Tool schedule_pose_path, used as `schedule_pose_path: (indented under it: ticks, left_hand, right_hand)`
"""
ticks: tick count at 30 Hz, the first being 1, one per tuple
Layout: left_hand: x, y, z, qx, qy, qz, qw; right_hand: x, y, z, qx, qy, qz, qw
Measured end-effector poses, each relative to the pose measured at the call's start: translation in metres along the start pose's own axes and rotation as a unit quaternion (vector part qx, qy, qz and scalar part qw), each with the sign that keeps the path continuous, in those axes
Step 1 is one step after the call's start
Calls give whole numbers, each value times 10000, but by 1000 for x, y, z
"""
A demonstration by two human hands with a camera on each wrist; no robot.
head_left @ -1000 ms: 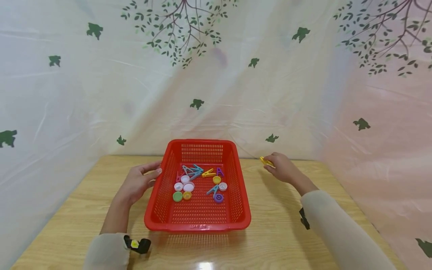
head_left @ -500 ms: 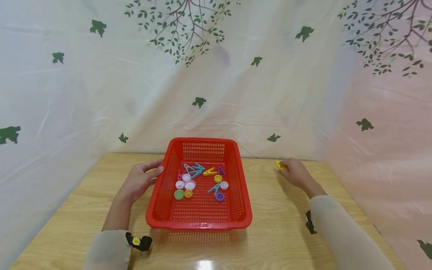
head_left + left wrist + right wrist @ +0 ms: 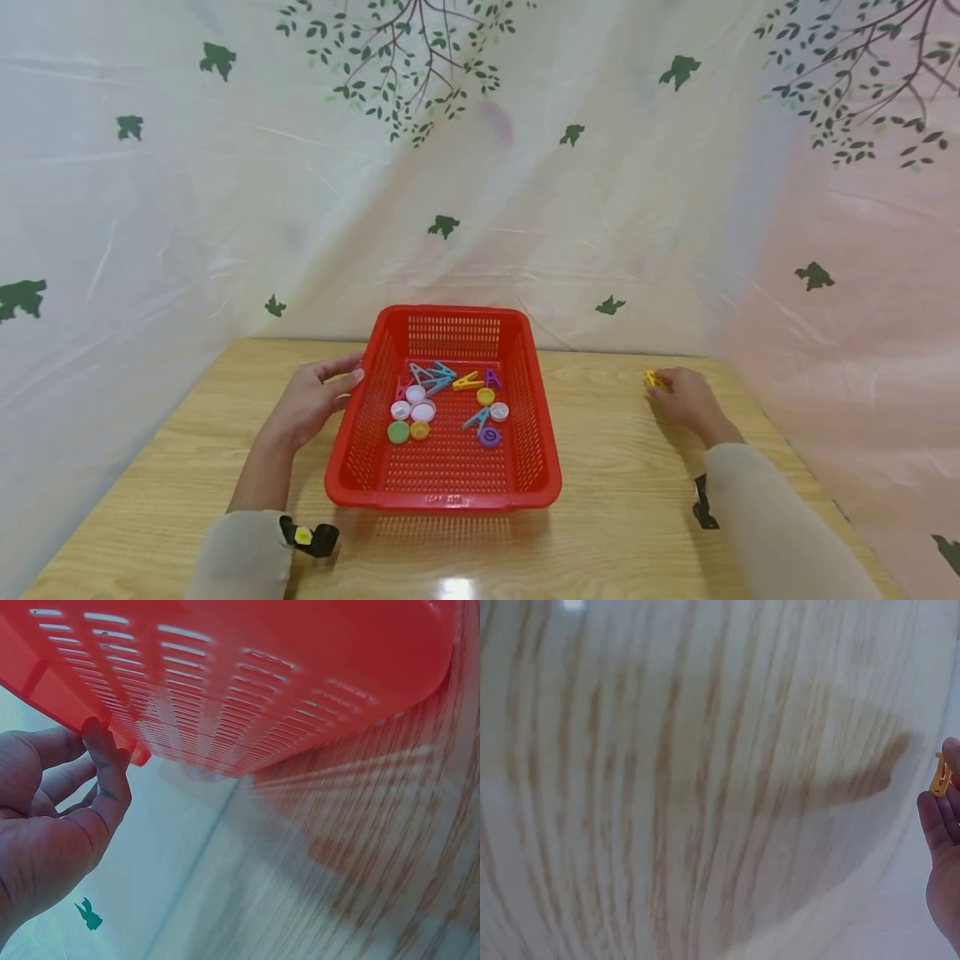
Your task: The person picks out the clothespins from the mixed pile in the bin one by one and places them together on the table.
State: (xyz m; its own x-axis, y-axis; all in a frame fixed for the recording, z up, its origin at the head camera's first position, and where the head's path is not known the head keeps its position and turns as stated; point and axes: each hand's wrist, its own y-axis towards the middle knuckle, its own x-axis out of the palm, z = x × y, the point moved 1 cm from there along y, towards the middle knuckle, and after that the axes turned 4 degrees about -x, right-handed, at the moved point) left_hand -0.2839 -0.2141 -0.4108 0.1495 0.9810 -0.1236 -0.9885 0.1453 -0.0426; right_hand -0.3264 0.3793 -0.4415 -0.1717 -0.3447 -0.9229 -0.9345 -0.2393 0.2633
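Note:
A red plastic basket [image 3: 442,501] stands on the wooden table, with colourful clothespins and bottle caps inside. At its left rim my left hand [image 3: 306,406] holds the edge, thumb and fingers bent there; the left wrist view shows this left hand [image 3: 64,802] against the basket's slotted side [image 3: 187,682]. Out to the right of the basket, my right hand [image 3: 688,403] pinches a yellow clothespin [image 3: 656,380] over the far right of the table. In the right wrist view, the clothespin [image 3: 940,777] sits between thumb and fingertips at the right edge.
Within the basket lie blue clothespins [image 3: 435,379], a yellow clothespin [image 3: 468,382], a purple clothespin [image 3: 491,378] and several caps, including a green cap [image 3: 398,432]. Behind the table [image 3: 600,467] hangs a pale cloth [image 3: 510,192] printed with leaves and branches.
My right hand has moved to the right and slightly nearer, away from the basket, carrying the yellow clothespin. My left hand stays at the basket rim.

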Motion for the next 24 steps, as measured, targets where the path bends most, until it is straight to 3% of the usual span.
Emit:
schedule_pose_path:
  ticks: [9, 15, 24]
  left_hand:
    - [1, 0, 1, -86, -6, 30, 10000]
    - [1, 0, 0, -62, 9, 28, 10000]
    - [0, 0, 0, -46, 29, 49, 10000]
  right_hand:
    - [-5, -6, 11, 544, 333, 3, 9980]
    - [-6, -9, 14, 614, 396, 191, 9971]
    - [-2, -13, 18, 763, 305, 69, 9966]
